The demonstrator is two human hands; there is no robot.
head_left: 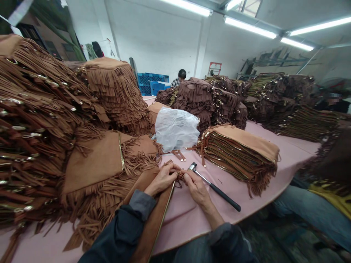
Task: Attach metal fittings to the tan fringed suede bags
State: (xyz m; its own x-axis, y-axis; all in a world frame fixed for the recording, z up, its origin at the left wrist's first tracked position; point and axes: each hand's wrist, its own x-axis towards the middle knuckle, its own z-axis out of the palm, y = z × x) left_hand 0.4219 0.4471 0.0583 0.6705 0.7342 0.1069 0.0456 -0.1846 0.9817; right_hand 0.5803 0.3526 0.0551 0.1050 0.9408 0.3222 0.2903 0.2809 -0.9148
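Note:
My left hand (163, 179) and my right hand (195, 186) meet at the top end of a tan suede bag piece (153, 215) with a gold zipper along its edge. Both hands pinch a small brown tassel or zipper pull (180, 175) between their fingertips. The piece lies across my lap and the pink table (246, 204). A small hammer (214, 187) with a metal head and black handle lies on the table just right of my right hand.
Tall stacks of tan fringed pieces (41, 120) fill the left. A flat stack (241, 153) sits right of centre, with a clear plastic bag (175, 128) behind it. Dark brown stacks (208, 98) lie farther back. A person (315, 204) sits at the right; another sits at the back.

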